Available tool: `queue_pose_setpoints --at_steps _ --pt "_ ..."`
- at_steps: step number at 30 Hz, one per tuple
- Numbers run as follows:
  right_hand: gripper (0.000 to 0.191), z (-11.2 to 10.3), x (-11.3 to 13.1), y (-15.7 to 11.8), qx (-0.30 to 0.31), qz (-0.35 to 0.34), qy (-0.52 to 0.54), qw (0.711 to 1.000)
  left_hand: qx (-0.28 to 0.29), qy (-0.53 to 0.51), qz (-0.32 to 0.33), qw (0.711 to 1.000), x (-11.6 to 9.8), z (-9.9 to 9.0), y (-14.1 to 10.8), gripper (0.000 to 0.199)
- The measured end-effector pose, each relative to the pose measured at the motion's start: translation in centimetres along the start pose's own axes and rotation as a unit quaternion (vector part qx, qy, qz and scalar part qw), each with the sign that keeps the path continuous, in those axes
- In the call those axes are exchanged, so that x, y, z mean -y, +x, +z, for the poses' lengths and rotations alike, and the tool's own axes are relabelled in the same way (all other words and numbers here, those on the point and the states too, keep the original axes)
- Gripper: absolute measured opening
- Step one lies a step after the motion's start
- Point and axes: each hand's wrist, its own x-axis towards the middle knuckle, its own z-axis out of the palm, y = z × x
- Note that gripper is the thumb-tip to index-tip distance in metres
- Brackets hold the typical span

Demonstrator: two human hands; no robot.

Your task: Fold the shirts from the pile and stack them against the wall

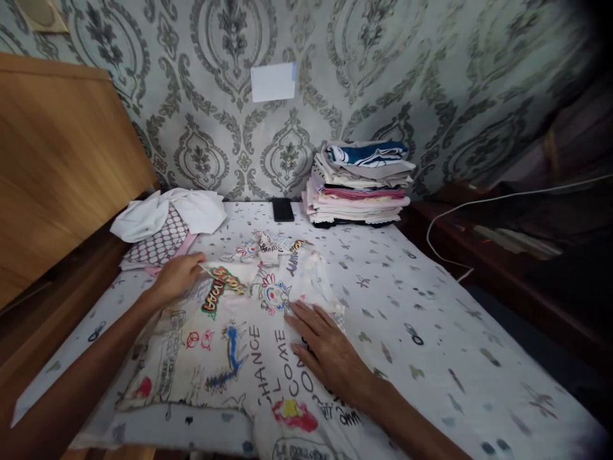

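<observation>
A white garment [258, 319] covered in coloured drawings and lettering lies spread over the patterned sheet. At its upper left edge, my left hand [184, 275] pinches the cloth between thumb and fingers. My right hand [325, 345] lies flat on the garment's right part, fingers spread and palm down. Some lettering under that palm is hidden. The cloth's lower part runs toward the near edge of the sheet.
A stack of folded clothes [359, 185] stands against the wall, with a dark phone [283, 209] to its left. White and patterned cloths [167, 223] are heaped beside the wooden panel [62, 166]. A white cable [445, 217] hangs at the right.
</observation>
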Motion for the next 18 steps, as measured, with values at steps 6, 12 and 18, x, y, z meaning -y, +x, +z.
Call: queue_pose_setpoints --at_steps 6,12,18 --pt "0.043 0.2 0.2 0.0 -0.01 0.0 0.0 1.0 0.009 0.038 -0.188 0.981 4.2 -2.3 2.6 0.025" --pt "0.035 -1.7 -0.7 2.2 -0.004 0.019 0.063 0.998 -0.015 0.054 -0.075 0.996 0.0 -1.6 1.8 0.032" --pt "0.046 -2.7 -3.5 11.2 0.068 0.093 -0.024 0.993 0.04 0.082 0.042 0.995 -3.5 0.8 3.7 0.031"
